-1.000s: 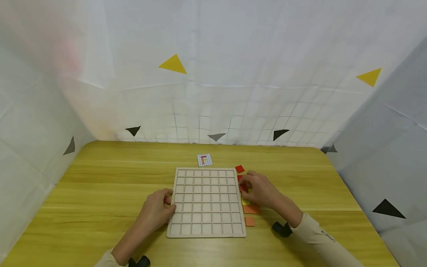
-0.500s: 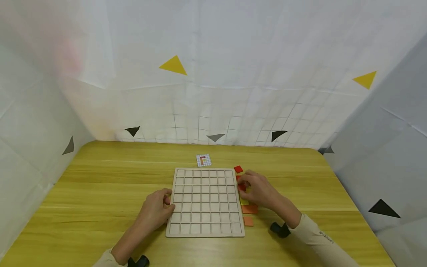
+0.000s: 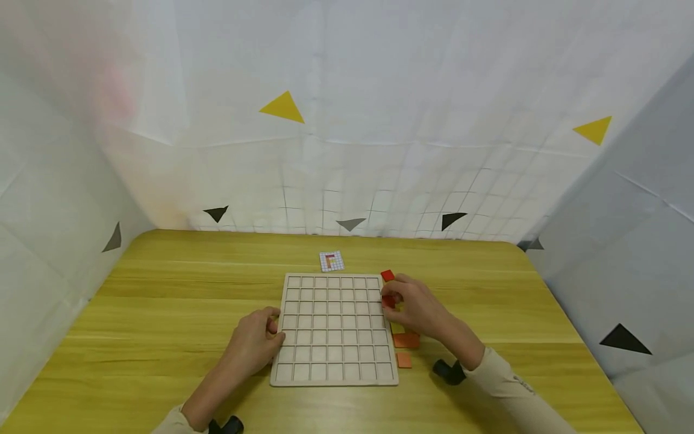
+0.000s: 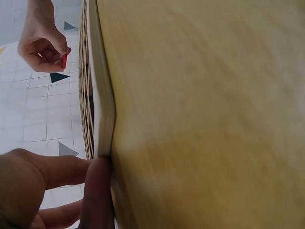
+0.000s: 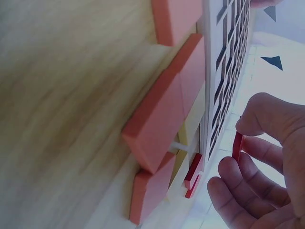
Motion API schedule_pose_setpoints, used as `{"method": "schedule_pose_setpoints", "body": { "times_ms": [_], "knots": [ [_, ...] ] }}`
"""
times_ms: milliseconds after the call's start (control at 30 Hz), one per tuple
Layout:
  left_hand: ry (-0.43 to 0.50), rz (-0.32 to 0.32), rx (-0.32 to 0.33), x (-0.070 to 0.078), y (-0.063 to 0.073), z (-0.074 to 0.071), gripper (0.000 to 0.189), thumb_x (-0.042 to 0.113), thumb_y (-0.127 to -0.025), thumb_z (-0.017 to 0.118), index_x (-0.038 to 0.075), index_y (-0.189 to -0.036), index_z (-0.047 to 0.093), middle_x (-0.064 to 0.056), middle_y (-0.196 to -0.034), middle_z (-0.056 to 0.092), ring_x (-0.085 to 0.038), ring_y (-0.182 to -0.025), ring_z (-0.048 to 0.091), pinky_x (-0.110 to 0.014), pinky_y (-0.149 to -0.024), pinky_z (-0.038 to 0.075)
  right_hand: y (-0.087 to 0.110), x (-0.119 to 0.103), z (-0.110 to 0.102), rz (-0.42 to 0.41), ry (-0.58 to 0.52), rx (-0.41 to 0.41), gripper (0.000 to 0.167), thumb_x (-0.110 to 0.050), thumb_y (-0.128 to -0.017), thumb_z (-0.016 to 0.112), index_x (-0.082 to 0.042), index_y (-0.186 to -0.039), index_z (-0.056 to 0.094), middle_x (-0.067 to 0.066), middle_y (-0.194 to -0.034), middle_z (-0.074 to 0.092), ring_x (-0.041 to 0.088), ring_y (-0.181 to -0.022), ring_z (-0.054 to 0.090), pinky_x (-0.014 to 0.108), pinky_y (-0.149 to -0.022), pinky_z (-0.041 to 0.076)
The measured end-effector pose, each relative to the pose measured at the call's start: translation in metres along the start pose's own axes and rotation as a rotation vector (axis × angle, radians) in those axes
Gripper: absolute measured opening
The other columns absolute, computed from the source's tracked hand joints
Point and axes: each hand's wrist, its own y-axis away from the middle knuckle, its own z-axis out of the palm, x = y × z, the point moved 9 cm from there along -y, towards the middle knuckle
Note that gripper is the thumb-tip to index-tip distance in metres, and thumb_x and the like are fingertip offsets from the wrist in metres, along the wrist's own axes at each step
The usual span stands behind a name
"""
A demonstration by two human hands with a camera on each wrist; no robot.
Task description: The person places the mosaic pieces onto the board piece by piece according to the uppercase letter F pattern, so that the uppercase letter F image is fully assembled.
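The right hand (image 3: 416,308) pinches a red tile (image 3: 388,301) aloft near the two o'clock edge of the grid board (image 3: 334,337), whose middle lies toward the tile's eight o'clock. The left hand (image 3: 252,340), farther off, grips the board's nine o'clock side.

Yellow tile (image 3: 397,328) partly hidden by the right hand (image 3: 414,307), card (image 3: 332,261) near the tabletop's (image 3: 190,289) far edge too small to read exactly, tabletop's near edge cut off below.
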Motion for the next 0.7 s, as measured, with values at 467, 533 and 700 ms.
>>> {"method": "schedule_pose_setpoints", "body": {
  "times_ms": [467,533,700],
  "knots": [
    [0.001,0.006,0.001,-0.001,0.0,0.001,0.041,0.002,-0.082,0.076,-0.007,-0.12,0.065,0.0,-0.078,0.055,-0.014,-0.066,0.048,-0.027,-0.056,0.042,-0.009,-0.007,0.006,0.02,-0.016,-0.003,0.02,-0.008,-0.078,0.081,-0.01,-0.095,0.071,-0.003,-0.086,0.054,0.014,-0.074,0.051,0.024,-0.062,0.047],
    [0.001,0.006,0.002,0.0,0.0,0.001,0.041,0.002,-0.082,0.076,-0.007,-0.12,0.065,0.0,-0.078,0.055,-0.014,-0.066,0.048,-0.027,-0.057,0.042,-0.01,-0.008,0.007,0.023,-0.025,-0.007,0.02,-0.008,-0.078,0.081,-0.009,-0.096,0.071,-0.003,-0.087,0.055,0.015,-0.075,0.053,0.024,-0.063,0.048],
    [0.007,0.003,0.001,0.001,0.0,0.0,0.041,0.002,-0.082,0.076,-0.008,-0.12,0.065,-0.001,-0.078,0.055,-0.014,-0.067,0.048,-0.028,-0.057,0.043,-0.013,-0.012,0.008,0.005,-0.026,0.001,0.022,-0.007,-0.076,0.082,-0.009,-0.095,0.071,-0.001,-0.087,0.056,0.013,-0.074,0.052,0.024,-0.062,0.048]
  ]
}}
